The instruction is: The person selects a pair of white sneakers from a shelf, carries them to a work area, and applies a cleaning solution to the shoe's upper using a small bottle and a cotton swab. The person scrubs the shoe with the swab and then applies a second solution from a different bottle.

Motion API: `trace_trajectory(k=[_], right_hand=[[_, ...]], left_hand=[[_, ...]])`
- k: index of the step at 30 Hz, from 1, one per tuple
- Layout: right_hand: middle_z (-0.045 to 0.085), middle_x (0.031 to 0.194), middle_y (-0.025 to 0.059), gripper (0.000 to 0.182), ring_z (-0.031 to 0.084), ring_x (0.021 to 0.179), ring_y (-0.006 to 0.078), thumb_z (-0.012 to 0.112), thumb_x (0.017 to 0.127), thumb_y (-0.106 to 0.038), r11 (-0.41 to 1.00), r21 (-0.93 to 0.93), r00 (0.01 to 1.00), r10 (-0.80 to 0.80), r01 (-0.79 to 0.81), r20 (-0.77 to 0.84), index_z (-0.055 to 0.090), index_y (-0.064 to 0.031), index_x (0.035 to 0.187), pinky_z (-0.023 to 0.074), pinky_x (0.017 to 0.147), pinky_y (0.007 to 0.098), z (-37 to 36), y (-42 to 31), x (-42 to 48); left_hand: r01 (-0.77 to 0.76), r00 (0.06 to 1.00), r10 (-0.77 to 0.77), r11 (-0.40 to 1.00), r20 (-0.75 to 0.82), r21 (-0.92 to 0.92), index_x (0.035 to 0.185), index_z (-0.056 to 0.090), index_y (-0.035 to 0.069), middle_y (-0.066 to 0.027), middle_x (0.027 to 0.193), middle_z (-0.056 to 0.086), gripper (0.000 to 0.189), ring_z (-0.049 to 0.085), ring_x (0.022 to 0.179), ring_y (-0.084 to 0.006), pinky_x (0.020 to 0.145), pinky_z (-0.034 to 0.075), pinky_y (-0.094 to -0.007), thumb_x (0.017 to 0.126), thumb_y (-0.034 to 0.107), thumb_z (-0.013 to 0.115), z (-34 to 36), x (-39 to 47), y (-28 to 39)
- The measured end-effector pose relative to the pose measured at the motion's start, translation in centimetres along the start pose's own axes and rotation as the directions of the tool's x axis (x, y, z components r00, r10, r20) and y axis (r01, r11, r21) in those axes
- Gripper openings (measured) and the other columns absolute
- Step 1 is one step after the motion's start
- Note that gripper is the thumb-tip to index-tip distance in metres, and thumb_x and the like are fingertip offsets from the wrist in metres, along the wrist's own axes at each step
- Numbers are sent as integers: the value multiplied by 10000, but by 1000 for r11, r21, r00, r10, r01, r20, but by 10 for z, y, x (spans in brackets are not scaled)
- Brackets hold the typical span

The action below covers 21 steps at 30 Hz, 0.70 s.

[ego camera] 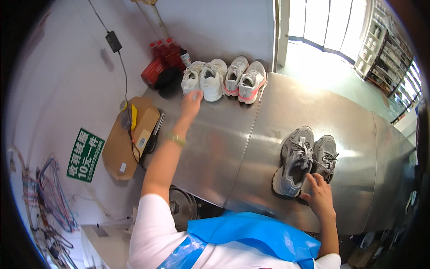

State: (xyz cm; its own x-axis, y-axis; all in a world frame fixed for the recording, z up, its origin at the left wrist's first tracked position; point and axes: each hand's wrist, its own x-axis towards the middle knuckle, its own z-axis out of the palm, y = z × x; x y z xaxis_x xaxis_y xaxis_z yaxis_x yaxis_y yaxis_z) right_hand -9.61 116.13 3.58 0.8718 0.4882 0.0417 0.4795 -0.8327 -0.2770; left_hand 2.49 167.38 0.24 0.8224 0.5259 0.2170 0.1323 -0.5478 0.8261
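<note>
My left hand (192, 102) reaches to the heel of a white sneaker (190, 80) at the far side of the metal table (201, 151); whether it touches the shoe is unclear. Beside that shoe stand another white sneaker (211, 84) and a pair of grey sneakers with pink soles (251, 82). My right hand (317, 191), its fingers curved, is by the heels of two grey lace-up sneakers. The nearer one (291, 168) has a small white tag at its laces and overlaps the other (325, 154). Whether the right fingers grip a heel is hard to tell.
A cardboard box (114, 148) with a cable over it lies at the left wall. Red-capped bottles (163, 48), a red box (154, 71) and a dark bottle (184, 56) stand in the back corner. A round metal lid (181, 206) shows below the table's near edge.
</note>
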Motion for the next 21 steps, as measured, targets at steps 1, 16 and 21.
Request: trace_trajectory(k=[1,16,21], right_hand=[[499,1162,139,547,533,980,315,731,678,-277,998,-1,996,63,-64,-66,541,-89,1155,431,819,404,-3,-6,-5],[476,1230,173,384,483,1124,349,614,841,-228,788,213,723,615,-577,-316,528,27,1114,391,938,389,6,-93,-66],[493,1213,169,327,508,1092,345,602,845,-168,795,248,716,607,-554,-345,540,29,1099,408,918,383,14,-90,-77]], left_hand=[[-122,987,144,959,-66,257,1071,610,4,-130,1073,626,481,574,1012,-284,874,421,-364,864,431,530,-5,43,-14],[102,970,-221,737,97,668,988,659,63,-169,1059,627,365,601,994,-322,815,481,-394,698,283,651,40,175,-35],[-129,990,137,829,25,545,954,635,82,-172,915,645,299,595,875,-378,748,472,-444,684,209,638,-29,68,-53]])
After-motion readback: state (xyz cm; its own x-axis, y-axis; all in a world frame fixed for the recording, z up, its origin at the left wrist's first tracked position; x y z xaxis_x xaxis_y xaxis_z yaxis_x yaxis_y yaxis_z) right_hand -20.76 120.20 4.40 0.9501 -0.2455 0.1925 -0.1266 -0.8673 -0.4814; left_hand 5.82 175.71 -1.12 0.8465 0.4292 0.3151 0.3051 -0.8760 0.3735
